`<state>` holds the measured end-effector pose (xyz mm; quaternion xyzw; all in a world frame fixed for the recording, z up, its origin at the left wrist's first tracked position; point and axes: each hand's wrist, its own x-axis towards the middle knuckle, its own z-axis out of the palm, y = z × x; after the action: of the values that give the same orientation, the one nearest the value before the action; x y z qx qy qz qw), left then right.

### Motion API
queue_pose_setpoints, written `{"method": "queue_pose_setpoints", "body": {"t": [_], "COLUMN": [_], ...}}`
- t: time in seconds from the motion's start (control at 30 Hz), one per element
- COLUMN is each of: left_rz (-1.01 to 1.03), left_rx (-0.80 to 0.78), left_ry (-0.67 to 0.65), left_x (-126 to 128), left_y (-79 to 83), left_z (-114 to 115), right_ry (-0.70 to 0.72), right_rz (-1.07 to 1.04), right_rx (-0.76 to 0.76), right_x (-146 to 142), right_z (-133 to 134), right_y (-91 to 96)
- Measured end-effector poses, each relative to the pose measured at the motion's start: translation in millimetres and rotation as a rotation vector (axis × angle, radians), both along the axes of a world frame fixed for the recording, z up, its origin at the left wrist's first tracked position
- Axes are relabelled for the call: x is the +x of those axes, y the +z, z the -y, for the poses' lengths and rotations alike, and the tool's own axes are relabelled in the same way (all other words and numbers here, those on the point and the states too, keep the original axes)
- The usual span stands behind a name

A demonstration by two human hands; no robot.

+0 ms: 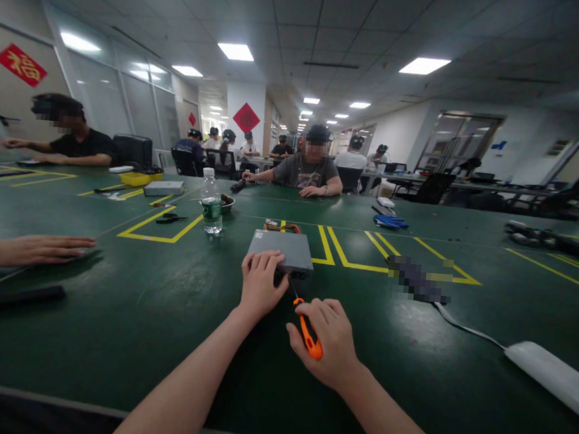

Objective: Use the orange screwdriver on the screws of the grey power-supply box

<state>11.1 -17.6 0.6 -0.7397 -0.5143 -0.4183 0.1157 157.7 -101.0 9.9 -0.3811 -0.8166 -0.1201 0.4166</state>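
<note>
A flat grey metal box (pixel 281 249) lies on the green table (pixel 161 314) in front of me, with coloured wires at its far edge. My left hand (pixel 261 285) grips the box's near edge, fingers curled over it. My right hand (pixel 327 340) is closed round an orange-handled screwdriver (pixel 307 332). The screwdriver's thin shaft points up and left at the near side of the box.
A water bottle (pixel 212 201) stands left of the box. Another person's hand (pixel 36 250) rests flat at the left. A white power strip (pixel 552 375) with its cable lies at the right. Yellow tape lines mark the table. Several people sit at the far side.
</note>
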Motion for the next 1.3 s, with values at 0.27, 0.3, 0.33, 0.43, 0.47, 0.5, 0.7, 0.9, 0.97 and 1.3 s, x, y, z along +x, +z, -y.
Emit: {"method": "queue_pose_setpoints", "body": {"t": [0.27,0.3,0.33,0.43,0.47,0.5,0.7,0.9,0.97,1.3], "left_rz": [0.003,0.001,0.0,0.005,0.007,0.008,0.008,0.013,0.02,0.027], "left_rx": [-0.01,-0.008,-0.005,0.0,0.0,0.0,-0.002,-0.021,-0.021,-0.022], "left_ry": [-0.008,-0.008,-0.006,0.0,0.001,0.0,-0.004,-0.002,-0.004,-0.011], "left_x": [-0.6,-0.6,-0.5,-0.2,-0.2,-0.2,-0.6,-0.2,-0.5,-0.4], "left_y": [-1.1,-0.8,-0.6,-0.2,-0.1,-0.1,-0.2,-0.9,-1.1,-0.9], "left_z": [-0.4,0.0,0.3,0.6,0.5,0.4,-0.4,-0.7,-0.6,-1.2], "right_ry": [0.008,0.007,0.007,-0.013,-0.018,-0.017,0.001,-0.036,-0.012,0.001], "right_rz": [0.074,0.07,0.056,-0.021,-0.04,-0.043,0.063,-0.068,-0.057,0.011], "right_rx": [0.004,-0.002,-0.006,-0.016,-0.017,-0.018,-0.013,0.007,0.021,-0.029], "right_x": [-1.5,-1.2,-0.8,0.4,0.6,0.7,2.1,3.2,2.6,2.3], "right_z": [2.1,2.1,1.8,-0.4,-1.1,-1.6,-0.6,-4.9,-5.7,-1.2], "right_y": [2.8,3.6,3.8,1.1,-0.4,-1.6,0.1,-3.3,-5.6,-0.4]}}
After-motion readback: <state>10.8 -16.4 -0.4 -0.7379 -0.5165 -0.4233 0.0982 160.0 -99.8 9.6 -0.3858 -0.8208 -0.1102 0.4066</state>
